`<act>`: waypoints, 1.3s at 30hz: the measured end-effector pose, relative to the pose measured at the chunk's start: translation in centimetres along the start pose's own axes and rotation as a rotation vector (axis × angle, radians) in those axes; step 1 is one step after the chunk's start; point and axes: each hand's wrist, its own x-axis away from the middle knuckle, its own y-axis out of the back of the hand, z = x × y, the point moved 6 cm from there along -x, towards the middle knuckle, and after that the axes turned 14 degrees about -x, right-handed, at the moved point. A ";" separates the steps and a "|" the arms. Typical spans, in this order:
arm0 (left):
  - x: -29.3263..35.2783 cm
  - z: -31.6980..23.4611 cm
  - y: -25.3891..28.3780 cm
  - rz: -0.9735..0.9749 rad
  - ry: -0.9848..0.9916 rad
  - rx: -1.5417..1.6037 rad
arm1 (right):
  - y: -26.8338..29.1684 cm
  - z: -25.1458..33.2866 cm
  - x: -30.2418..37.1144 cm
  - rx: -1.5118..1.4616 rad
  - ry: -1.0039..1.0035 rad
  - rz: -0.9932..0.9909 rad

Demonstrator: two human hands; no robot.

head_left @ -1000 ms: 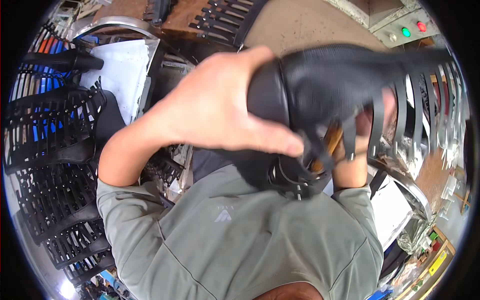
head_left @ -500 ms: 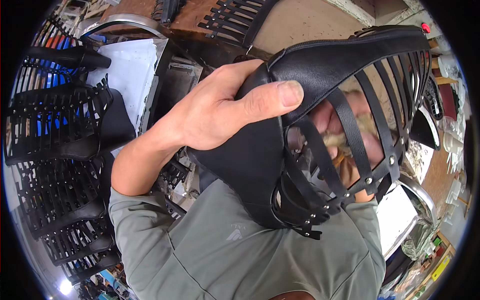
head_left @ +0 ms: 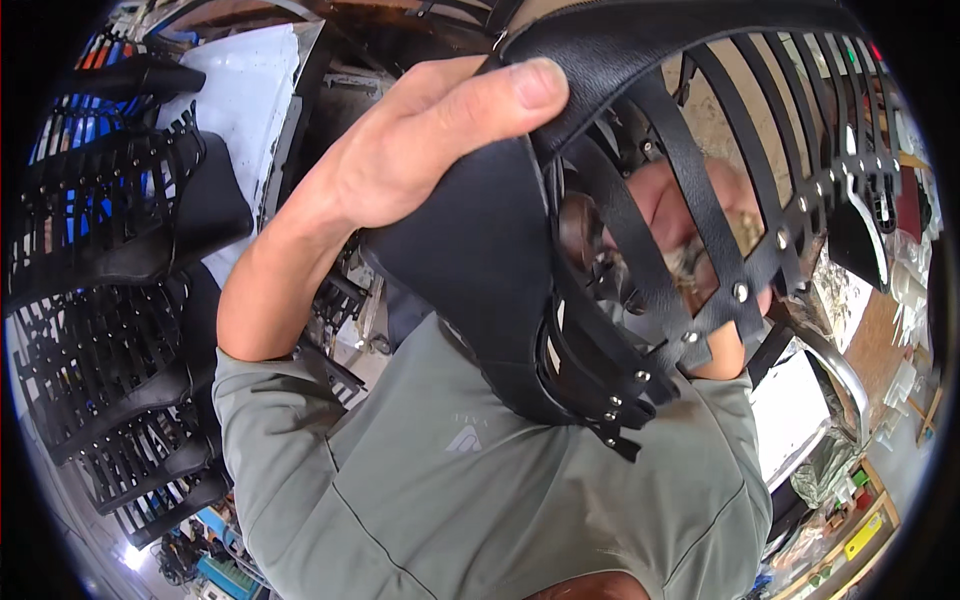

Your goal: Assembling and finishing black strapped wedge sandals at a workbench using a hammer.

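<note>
L hand [head_left: 415, 145] gripping blk strappy leather piece [head_left: 470, 235] at solid end; R hand [head_left: 665, 205] behind its straps [head_left: 688, 175], grip can't tell. Similar blk pieces [head_left: 213, 195] left of L hand.

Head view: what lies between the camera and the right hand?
Black leather straps lie there, partly hiding the right hand, in the head view.

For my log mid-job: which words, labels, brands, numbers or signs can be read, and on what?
None readable with confidence.
Grey-green shirt: lettering by a pale emblem, too small to read.
Yellow object at lower right: any marking too small to read.
Black strapped leather piece: no lettering visible.
</note>
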 end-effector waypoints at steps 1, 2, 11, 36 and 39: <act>0.0 0.4 0.0 -0.005 0.009 0.009 | 0.1 -0.5 0.3 -0.075 0.014 0.028; 0.0 0.5 -0.1 -0.023 -0.011 0.079 | -0.5 -0.5 0.6 0.056 0.130 0.145; 1.2 3.2 0.3 -0.158 0.189 0.251 | -1.0 -2.5 4.4 0.338 0.134 0.091; 0.0 0.9 0.1 0.168 -0.297 0.443 | 1.7 2.0 0.2 -0.021 -0.158 -0.276; 3.4 5.1 -0.9 0.192 -0.558 1.046 | -0.1 0.9 2.4 -0.042 -0.060 -0.196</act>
